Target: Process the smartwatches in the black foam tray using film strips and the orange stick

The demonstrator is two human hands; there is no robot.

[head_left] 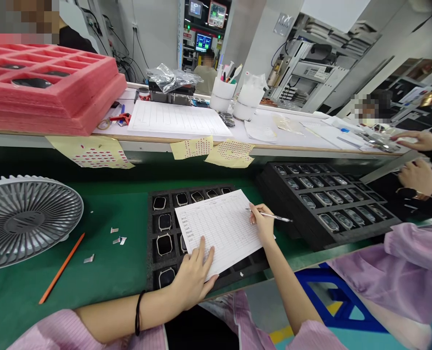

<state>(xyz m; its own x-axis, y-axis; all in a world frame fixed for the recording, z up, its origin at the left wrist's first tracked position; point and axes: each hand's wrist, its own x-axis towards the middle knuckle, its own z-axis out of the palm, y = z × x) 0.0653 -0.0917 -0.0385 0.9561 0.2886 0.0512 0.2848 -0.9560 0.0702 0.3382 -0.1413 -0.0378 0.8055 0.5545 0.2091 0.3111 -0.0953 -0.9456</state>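
Observation:
A printed form with a grid (219,223) lies over a black foam tray (150,253) that holds several watch cases (164,244) in its slots. My left hand (192,272) rests on the sheet's lower left part, fingers spread and stretched out. At the sheet's right edge, my right hand (263,223) grips a slim pen (277,216), its tip over the upper right of the grid. Part of the tray and several of its slots are hidden under the paper.
Left stand a round fan (29,221), an orange stick (62,267) and small scraps (120,240). Stacked foam trays of watch cases (321,199) are at the right, near a co-worker's hands (418,177). A shelf above bears pink foam trays (55,104), papers (179,119) and a pen cup (223,95).

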